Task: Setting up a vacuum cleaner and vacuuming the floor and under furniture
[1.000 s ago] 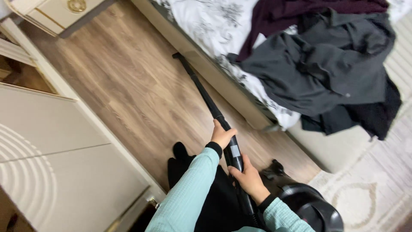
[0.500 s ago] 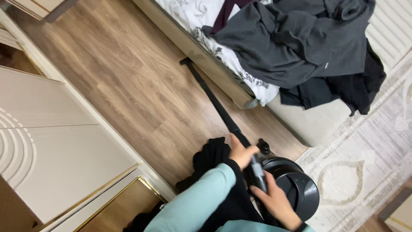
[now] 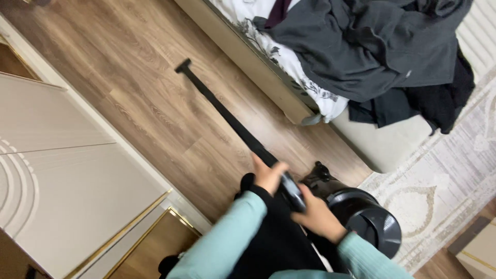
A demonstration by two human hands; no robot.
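Left hand (image 3: 268,174) and right hand (image 3: 316,217): fingers of both wrapped round one black vacuum wand (image 3: 227,118). Left hand sits further up the wand. Its long axis runs from the hands to the far left across the wood floor (image 3: 155,103), nozzle clear of the bed (image 3: 248,57). One canister (image 3: 361,214) near right.

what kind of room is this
Most likely a bedroom: a bed with patterned sheets and clothes piled on it, cream wardrobe doors, wood floor, and a vacuum cleaner in use.
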